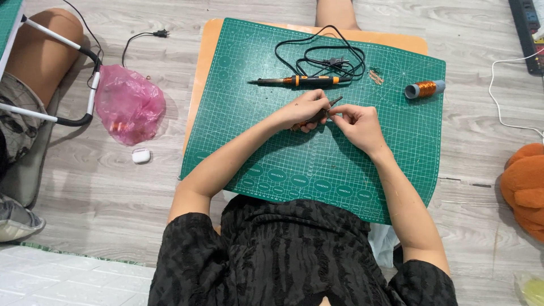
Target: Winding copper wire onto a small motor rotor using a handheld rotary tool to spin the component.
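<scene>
Both hands are meeting over the middle of the green mat [272, 164]: the left hand [306, 109] is gripping pliers [323, 113], and the right hand [358, 123] is pinching shut at their tip. Beyond them on the mat are lying a soldering iron [300, 81] and, toward its far right corner, a copper wire spool [425, 89]

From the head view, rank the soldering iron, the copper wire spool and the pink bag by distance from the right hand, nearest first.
1. Soldering iron: just beyond the right hand, up and to the left.
2. Copper wire spool: on the mat's far right side.
3. Pink bag: on the floor, far left.
</scene>
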